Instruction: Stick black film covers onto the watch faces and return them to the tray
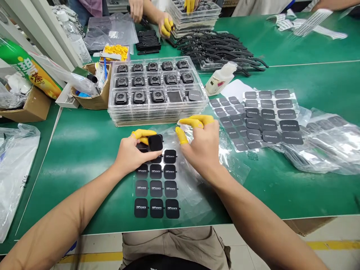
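Between its thumb and yellow-covered fingers, my left hand (133,153) holds a black square watch case (155,142), its glossy face turned up. Beneath that hand lies a clear sheet of black HiFuture stickers (156,188), set in rows. My right hand (201,144), also with yellow finger cots, is raised over clear plastic film (194,195) right of the sticker sheet. Its thumb and forefinger are apart, with a small whitish scrap at the fingertips that I cannot make out clearly. Behind both hands, stacked clear trays (157,114) hold black watch cases in compartments.
More sticker sheets (270,123) and plastic bags (317,150) lie to the right. A white bottle (221,78) stands beside the trays, with black straps (216,50) behind it. Cardboard boxes (94,99) sit at left. Across the table a co-worker's hand (165,26) wears yellow finger cots.
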The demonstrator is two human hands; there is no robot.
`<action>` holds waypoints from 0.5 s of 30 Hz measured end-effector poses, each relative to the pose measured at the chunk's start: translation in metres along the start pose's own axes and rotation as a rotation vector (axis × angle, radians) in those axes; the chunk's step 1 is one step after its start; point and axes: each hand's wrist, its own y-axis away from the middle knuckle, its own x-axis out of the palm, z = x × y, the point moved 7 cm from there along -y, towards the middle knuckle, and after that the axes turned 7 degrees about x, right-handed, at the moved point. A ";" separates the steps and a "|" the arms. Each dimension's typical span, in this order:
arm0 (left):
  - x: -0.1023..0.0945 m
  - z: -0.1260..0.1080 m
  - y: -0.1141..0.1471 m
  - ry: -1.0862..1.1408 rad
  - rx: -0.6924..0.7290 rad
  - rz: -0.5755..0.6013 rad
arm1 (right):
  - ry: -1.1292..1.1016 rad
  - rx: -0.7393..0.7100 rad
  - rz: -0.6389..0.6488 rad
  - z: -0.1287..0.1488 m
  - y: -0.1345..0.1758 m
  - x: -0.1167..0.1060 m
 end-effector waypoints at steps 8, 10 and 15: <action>-0.004 -0.010 0.002 -0.096 0.192 -0.074 | -0.266 -0.097 0.024 0.031 0.023 0.000; -0.002 -0.012 0.002 -0.068 0.227 -0.042 | -0.389 0.062 0.190 0.020 0.022 0.015; 0.001 -0.015 0.005 -0.069 0.263 0.004 | -0.909 0.525 0.499 -0.001 0.025 0.047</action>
